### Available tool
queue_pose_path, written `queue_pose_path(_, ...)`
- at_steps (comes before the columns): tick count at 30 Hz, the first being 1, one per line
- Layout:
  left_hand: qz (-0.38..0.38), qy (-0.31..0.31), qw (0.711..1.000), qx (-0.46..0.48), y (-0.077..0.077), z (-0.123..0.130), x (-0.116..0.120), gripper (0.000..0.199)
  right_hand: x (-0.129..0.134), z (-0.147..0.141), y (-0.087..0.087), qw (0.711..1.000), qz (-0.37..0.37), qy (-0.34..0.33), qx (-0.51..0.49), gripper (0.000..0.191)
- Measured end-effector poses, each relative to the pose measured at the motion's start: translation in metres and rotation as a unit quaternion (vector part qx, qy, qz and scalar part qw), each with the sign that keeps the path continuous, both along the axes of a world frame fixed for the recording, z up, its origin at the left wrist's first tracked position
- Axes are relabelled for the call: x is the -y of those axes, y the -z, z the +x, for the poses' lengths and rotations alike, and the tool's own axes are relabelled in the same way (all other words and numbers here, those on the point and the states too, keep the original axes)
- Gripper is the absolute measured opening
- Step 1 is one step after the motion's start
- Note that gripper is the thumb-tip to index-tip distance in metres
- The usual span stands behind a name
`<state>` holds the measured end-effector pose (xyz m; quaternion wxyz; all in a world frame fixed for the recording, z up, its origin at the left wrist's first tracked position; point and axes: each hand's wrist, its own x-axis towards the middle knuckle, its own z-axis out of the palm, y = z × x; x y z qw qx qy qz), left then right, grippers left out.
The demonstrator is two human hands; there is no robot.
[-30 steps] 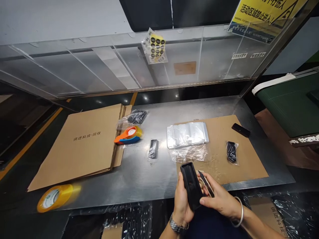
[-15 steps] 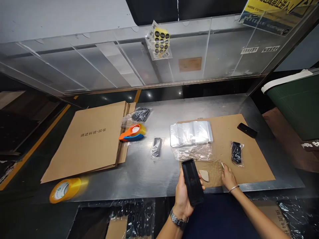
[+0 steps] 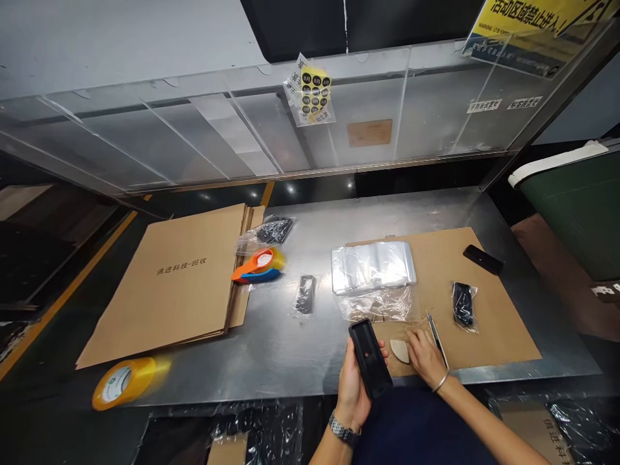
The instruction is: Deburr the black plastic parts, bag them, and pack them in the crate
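Observation:
My left hand (image 3: pixel 353 381) is wrapped round a long black hollow case (image 3: pixel 371 358), its open side facing up. To its right, my right hand (image 3: pixel 424 352) reaches over the cardboard sheet (image 3: pixel 498 323), its fingertips by a small beige rounded piece (image 3: pixel 400 351); whether they grip anything is hidden. A slim pen-like tool (image 3: pixel 436 339) lies just right of that hand. Beyond the hands is a stack of clear plastic bags (image 3: pixel 372 266). One bagged black item (image 3: pixel 464 303) and a bare black case (image 3: pixel 483 259) are on the cardboard at the right.
Folded cardboard (image 3: pixel 169 278) is stacked at the left of the metal table (image 3: pixel 290 355). Near it are an orange-blue tape dispenser (image 3: pixel 259 265), a yellow tape roll (image 3: pixel 121 382), a bagged black bundle (image 3: pixel 275 229) and a bagged item (image 3: pixel 305 295). A transparent panel (image 3: pixel 194 139) stands behind.
My right hand has moved left to the beige piece, and the slim tool now lies apart from its fingertips. The view has tilted slightly, with my left hand still holding the case.

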<state>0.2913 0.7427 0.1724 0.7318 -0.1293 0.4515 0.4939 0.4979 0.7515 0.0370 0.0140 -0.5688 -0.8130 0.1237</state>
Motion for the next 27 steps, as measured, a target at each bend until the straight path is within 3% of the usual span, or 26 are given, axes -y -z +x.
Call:
queue_pose_path(4, 0.009, -0.018, 1.000, 0.015, 0.010, -0.006, 0.004, 0.039, 0.006, -0.022, 0.008, 0.998, -0.019, -0.046, 0.027, 0.036)
queue_pose_path(10, 0.018, -0.021, 0.998, 0.050, 0.015, -0.018, 0.008, 0.038, 0.009, -0.028, 0.025, 0.997, -0.028, -0.054, 0.052, 0.043)
queue_pose_path(20, 0.057, -0.006, 0.993, 0.101, 0.019, -0.040, 0.012, 0.039, 0.008, -0.034, 0.025, 1.000, -0.022, -0.017, -0.006, 0.037)
queue_pose_path(27, 0.078, 0.041, 0.988, 0.127, 0.029, -0.051, 0.011, 0.044, 0.008, -0.033, 0.026, 0.998, -0.010, 0.041, -0.037, 0.035)
